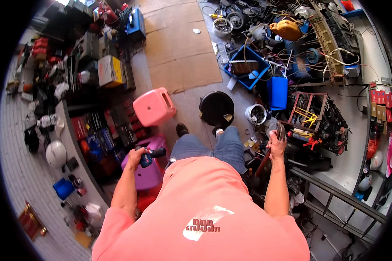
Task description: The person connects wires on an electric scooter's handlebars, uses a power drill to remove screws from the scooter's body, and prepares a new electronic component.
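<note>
My left hand (135, 157) is wrapped round the grip of a dark blue and black cordless drill (149, 159), above a purple plastic stool (149, 174). My right hand (276, 145) is closed on a hammer (263, 164). Its reddish-brown handle slants down from my fist, and the metal head shows beside my fingers. The two tools are held well apart, one on each side of my body. A pink plastic stool (153, 107) stands on the floor ahead to the left. Near my feet is a round black basin (217, 109).
Flattened cardboard (178, 48) covers the floor ahead. To the right are a white bucket of small parts (256, 114), a blue crate (248, 56), a blue bin (278, 93) and heaped cables. A metal rail (331, 198) runs at the lower right. Cluttered shelves line the left.
</note>
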`<state>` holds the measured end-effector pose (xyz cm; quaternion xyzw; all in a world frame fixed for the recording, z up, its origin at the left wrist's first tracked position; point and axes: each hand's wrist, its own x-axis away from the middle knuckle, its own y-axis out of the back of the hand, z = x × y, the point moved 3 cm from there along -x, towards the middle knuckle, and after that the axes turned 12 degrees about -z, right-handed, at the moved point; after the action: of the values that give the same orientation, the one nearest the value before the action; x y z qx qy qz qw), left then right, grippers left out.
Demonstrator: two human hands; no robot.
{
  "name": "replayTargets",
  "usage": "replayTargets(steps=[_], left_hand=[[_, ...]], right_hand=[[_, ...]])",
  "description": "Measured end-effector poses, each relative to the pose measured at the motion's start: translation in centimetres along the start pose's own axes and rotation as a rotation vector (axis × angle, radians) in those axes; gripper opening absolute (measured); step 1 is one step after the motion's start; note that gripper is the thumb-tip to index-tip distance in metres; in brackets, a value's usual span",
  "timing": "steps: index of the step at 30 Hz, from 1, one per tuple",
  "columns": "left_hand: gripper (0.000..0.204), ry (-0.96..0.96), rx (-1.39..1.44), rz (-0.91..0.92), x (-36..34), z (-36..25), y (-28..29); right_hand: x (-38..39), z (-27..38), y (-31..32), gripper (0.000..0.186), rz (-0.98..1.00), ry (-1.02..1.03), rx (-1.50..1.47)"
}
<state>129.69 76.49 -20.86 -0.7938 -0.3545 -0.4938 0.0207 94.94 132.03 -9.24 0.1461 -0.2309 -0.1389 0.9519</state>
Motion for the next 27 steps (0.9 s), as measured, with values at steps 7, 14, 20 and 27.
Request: replayTargets(steps=[7, 14, 20, 27], left_hand=[[0.03, 0.037, -0.012, -0.019, -9.7, -13.5, 0.2], [0.023, 0.04, 0.042, -0.126, -11.3, -25.3, -2.9], [0.024, 0.126, 0.129, -0.295, -17.4, -29.4, -1.0], [0.024, 0.3, 0.077, -0.273, -32.1, -33.7, 1.1]], right_hand=[[-5.0, 3.1, -7.5, 0.017, -0.047, 0.072, 0.121], [-17.2, 5.4, -17.8, 0.022, -0.019, -0.032, 0.243], [-27.2, 17.1, -32.3, 0.025, 0.155, 0.06, 0.44], [-38.3, 24.9, -50.1, 0.025, 0.214, 0.605, 0.762]])
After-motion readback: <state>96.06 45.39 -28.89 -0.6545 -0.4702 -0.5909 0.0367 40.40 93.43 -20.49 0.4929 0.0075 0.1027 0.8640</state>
